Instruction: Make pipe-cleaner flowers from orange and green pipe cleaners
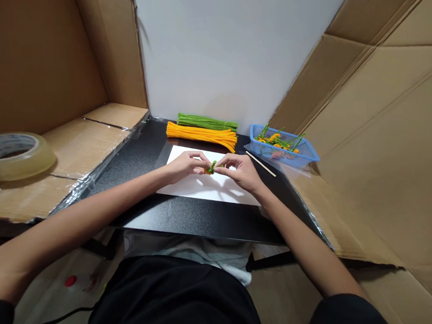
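Over a white sheet of paper [188, 186], both hands meet at a small green and orange pipe cleaner piece [212, 167]. My left hand [188, 166] pinches its orange side between thumb and fingers. From the other side, my right hand [240, 169] grips the green part with thumb and forefinger. The fingers partly hide the piece, so its exact shape is unclear. Behind the paper lie a bundle of orange pipe cleaners [201, 133] and a bundle of green pipe cleaners [207, 121].
A blue basket [308, 156] at the right holds several green and orange pipe cleaner pieces. Near it lies a thin pale stick [260, 163] on the black table [141, 155]. A tape roll [45, 156] sits on cardboard at left. Cardboard walls [384, 135] flank the table.
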Demonstrator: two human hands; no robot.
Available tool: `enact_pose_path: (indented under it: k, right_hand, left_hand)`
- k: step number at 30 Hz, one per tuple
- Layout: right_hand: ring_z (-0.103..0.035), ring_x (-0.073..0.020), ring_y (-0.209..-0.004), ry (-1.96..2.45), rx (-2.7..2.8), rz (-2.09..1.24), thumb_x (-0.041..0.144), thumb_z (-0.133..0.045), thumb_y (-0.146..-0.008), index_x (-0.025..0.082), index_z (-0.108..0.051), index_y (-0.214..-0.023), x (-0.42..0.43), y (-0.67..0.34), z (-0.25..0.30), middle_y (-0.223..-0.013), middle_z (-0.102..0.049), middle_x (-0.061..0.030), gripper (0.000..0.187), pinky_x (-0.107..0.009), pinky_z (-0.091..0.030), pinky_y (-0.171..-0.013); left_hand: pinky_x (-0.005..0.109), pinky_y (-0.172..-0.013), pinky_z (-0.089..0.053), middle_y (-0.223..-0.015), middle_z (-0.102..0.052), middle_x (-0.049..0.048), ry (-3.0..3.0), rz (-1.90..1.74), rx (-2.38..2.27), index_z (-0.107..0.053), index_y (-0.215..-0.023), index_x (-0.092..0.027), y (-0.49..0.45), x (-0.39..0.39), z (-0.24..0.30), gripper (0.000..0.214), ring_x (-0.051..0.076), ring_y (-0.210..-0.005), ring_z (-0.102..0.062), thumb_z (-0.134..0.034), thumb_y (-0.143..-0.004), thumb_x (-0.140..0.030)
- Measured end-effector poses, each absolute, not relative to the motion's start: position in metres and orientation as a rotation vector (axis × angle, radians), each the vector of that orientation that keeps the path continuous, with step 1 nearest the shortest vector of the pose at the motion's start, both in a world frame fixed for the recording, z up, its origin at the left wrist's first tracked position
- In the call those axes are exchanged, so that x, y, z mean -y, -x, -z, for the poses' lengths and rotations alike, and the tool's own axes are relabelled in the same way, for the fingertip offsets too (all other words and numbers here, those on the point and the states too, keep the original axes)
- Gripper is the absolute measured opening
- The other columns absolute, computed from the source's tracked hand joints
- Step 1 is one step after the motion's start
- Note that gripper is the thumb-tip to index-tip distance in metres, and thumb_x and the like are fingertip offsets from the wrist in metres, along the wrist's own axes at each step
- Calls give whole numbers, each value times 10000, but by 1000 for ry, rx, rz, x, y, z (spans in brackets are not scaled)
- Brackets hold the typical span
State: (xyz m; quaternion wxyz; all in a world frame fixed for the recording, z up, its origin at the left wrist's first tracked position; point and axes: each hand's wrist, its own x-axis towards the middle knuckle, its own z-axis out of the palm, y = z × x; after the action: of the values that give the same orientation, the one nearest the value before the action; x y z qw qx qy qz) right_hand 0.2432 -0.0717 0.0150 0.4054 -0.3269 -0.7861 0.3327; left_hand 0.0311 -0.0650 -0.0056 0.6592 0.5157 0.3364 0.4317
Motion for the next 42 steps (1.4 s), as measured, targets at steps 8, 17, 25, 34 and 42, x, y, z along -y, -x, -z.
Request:
enact_pose_path:
  k: [8, 17, 25, 34, 42]
  right_hand:
    - [-662, -162, -790, 753, 1944, -775, 430, -835, -759, 209, -763, -837, 72, -239, -9, -870, -727, -36, 245, -269, -504, -651]
    - [-677, -190, -875, 709, 1953, -1014, 413, -824, -776, 232, -782, -868, 68, -240, -4, -898, -720, -42, 208, -330, -560, -795]
    - [-636, -228, -1071, 737, 1886, -864, 450, -765, -825, 232, -739, -881, 67, -239, 2, -1084, -664, -76, 227, -324, -580, -765]
    - [-698, -208, -974, 774, 1667, -794, 401, -758, -843, 217, -716, -886, 72, -232, 6, -1004, -734, -61, 193, -331, -596, -798]
    - [-676, -226, -1145, 647, 1753, -702, 345, -711, -907, 233, -680, -881, 81, -229, 5, -1172, -721, -79, 120, -415, -583, -962]
  left_hand:
    - [282, -737, -473, -785, -727, 82, -1161, -935, -725, -691, -706, -115, -30, 66, 8, 201, 153, -760, -667, -862, -633, -192]
    - [228, -671, -452, -725, -682, 32, -1106, -877, -802, -663, -845, -109, -31, 69, 4, 284, 95, -663, -609, -870, -658, -163]
    - [266, -724, -540, -798, -716, 81, -1032, -993, -788, -632, -862, -115, -34, 67, -2, 220, 133, -705, -685, -800, -724, -146]
    - [244, -677, -518, -924, -710, 56, -2193, -1400, -942, -718, -954, -172, -35, 83, 4, 219, 139, -804, -644, -727, -879, -378]
    - [276, -732, -576, -929, -777, 69, -1908, -1482, -953, -768, -950, -166, -38, 83, 6, 271, 172, -816, -717, -774, -835, -411]
